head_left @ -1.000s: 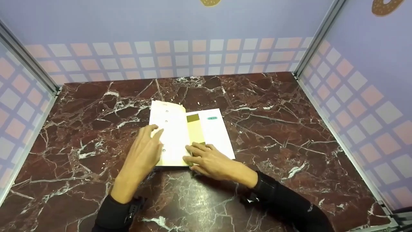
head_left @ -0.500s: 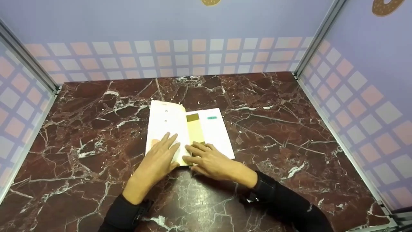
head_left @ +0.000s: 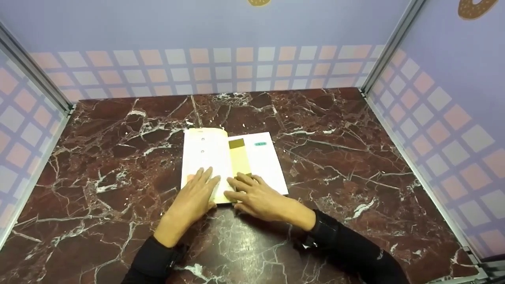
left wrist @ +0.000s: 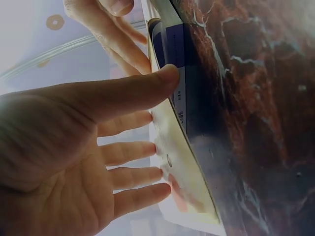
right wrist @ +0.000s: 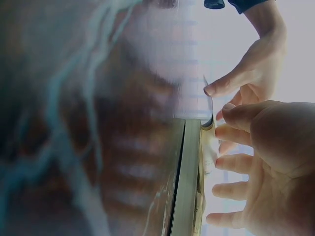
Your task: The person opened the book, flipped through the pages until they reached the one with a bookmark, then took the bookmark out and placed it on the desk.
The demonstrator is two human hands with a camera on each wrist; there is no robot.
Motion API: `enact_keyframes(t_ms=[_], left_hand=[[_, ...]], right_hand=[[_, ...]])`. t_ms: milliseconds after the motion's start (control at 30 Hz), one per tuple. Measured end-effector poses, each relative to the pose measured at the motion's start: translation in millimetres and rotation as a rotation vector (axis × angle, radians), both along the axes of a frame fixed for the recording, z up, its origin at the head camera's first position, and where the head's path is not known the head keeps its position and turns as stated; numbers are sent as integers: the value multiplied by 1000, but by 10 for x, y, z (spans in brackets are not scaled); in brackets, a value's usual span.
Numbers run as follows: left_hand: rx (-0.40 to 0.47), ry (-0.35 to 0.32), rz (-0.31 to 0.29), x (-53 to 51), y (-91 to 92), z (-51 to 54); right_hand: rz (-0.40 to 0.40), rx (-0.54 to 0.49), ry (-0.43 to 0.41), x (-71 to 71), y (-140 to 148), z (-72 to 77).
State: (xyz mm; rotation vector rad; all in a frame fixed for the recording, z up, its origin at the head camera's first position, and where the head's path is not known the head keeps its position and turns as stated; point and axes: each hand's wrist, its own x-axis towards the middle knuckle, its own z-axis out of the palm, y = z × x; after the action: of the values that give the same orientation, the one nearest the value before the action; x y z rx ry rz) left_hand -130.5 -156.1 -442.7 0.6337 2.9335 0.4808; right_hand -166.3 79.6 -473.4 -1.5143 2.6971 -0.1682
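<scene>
An open book point(head_left: 264, 165) lies on the marble-patterned table, its pages bright white with yellow and brown blocks near the fold. My left hand point(head_left: 193, 199) rests with spread, fairly straight fingers on the left page. In the left wrist view its thumb point(left wrist: 142, 91) reaches to the book's bottom edge, where a dark blue-and-white cover part shows. Close to the fold, my right hand point(head_left: 258, 199) lies on the right page with its fingertips at the page's inner side. From the right wrist view, the book's thick page block point(right wrist: 187, 177) is seen edge-on beside the straight right fingers.
The dark red table point(head_left: 335, 157) with white veins extends around the book, with small pale crumbs behind it. Lilac panels point(head_left: 221, 31) with a checked band enclose the back and sides, joined by metal corner posts point(head_left: 388, 43).
My left hand has moved from the left page's outer edge rightward onto the page. That page now lies somewhat lower at its far edge. The right hand has stayed in place.
</scene>
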Motion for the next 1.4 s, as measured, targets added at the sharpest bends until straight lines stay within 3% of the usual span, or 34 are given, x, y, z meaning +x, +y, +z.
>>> enact_keyframes(t_ms=[333,500,733,967,1100,1233,1400], left_hand=[[30,-73,25,-17,-21,-44],[48,-89,37,-23,-29,-51],[82,-93,53,-17,-34,-54],[98,-103,58,-41,-49,-90],[106,-95,57,-56,-56,-108],[105,-83,60,-59,-59,-120],[104,-95,73,-51,-60,-122]], right_hand=[[15,-114,12,9,12,15],[-23,-206,-9,-15,33,39],[-139,-390,-7,-84,105,97],[-325,-468,-41,-127,193,167],[-401,-530,-13,-160,233,178],[-467,-550,-6,-193,257,180],[-540,-514,-88,-233,281,170]])
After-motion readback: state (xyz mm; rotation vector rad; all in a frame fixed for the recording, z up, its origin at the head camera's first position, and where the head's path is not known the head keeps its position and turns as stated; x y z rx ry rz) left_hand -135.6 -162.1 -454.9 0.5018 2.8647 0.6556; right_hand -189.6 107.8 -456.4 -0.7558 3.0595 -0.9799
